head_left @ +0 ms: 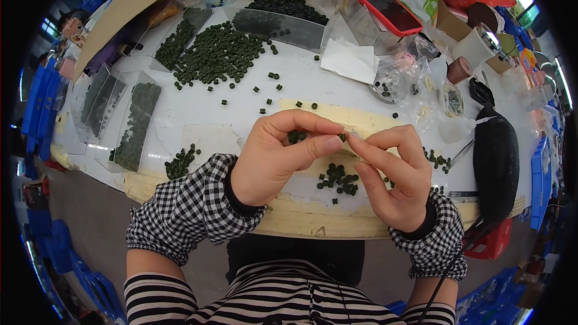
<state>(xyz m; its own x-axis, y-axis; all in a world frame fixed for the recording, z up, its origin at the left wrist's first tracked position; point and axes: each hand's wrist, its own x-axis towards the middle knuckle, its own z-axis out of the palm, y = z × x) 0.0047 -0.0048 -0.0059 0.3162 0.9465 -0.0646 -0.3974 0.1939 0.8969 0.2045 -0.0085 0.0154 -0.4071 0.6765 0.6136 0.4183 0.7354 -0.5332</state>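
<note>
Both hands meet above the near middle of the table. A small dark green spool-shaped part [342, 137] is between their fingertips. My left hand [274, 155] pinches it with thumb and index finger, and several more such parts [295, 136] show inside the curled fingers. My right hand [397, 177] has its fingers bent, one fingertip pressed up to the same part from the right; its exact grip is partly hidden. Below the hands, a small heap of loose green parts [338, 179] lies on the table. A few dark bits show by the right palm.
A big pile of green parts [220, 54] spreads at far left, near clear trays [137, 123] and a clear box [280, 27] holding more. A red-cased phone [379, 3], white tissue [349, 61], plastic bags, a thread cone [475, 48] and a black pouch [495, 150] stand right.
</note>
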